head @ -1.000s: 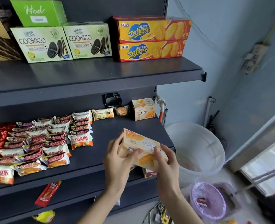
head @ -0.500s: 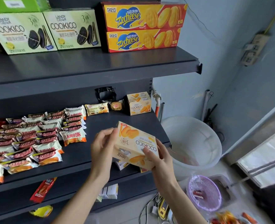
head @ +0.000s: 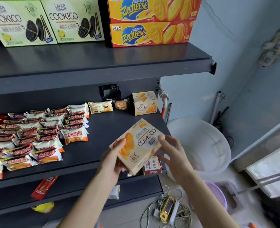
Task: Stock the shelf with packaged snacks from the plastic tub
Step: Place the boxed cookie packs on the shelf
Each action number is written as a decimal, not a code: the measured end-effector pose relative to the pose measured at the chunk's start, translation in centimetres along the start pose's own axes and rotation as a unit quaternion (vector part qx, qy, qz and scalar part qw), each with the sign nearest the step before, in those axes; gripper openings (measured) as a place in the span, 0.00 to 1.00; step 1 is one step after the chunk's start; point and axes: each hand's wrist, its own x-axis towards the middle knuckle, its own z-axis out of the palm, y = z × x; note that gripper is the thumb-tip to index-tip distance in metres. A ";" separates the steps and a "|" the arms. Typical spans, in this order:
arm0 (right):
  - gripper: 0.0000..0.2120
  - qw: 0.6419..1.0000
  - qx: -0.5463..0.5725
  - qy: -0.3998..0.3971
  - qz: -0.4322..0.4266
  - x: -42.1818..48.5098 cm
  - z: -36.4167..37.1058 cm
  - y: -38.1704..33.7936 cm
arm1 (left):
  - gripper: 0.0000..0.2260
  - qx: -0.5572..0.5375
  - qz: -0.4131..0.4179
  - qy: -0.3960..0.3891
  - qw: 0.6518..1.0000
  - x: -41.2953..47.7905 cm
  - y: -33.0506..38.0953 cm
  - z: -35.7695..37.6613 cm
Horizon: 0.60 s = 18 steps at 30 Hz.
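I hold a cream and orange Cookico box (head: 140,144) over the front right of the dark middle shelf (head: 106,129). My left hand (head: 113,157) grips its lower left end from beneath, thumb on the printed face. My right hand (head: 174,154) touches the box's right edge with spread fingertips. The box is tilted, its print running sideways. A matching small Cookico box (head: 145,103) stands upright at the shelf's back right. The white plastic tub (head: 201,145) sits on the floor to the right of the shelf.
Several wrapped snack cakes (head: 37,134) fill the left of the middle shelf. Green Cookico boxes (head: 45,22) and Zecheese boxes (head: 152,22) stand on the upper shelf. A small red-trimmed box (head: 153,166) lies below my hands. Cables (head: 168,209) and a purple basket (head: 218,196) lie on the floor.
The box has been turned in my hands and lifted a little toward the shelf. My right hand slid from underneath to the right edge, its fingers now spread.
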 end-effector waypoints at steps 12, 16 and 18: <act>0.21 0.970 -0.242 0.001 0.016 7.5 -0.6 -2.9 | 0.23 0.177 0.102 0.016 0.979 7.4 -3.2 1.6; 0.25 0.820 -0.551 -0.049 -0.148 13.6 -0.3 -5.4 | 0.34 0.327 0.263 -0.040 0.907 13.8 -1.2 2.3; 0.26 0.700 -0.674 -0.086 -0.222 17.1 0.0 -5.4 | 0.39 0.388 0.286 -0.059 0.874 17.4 -1.1 2.8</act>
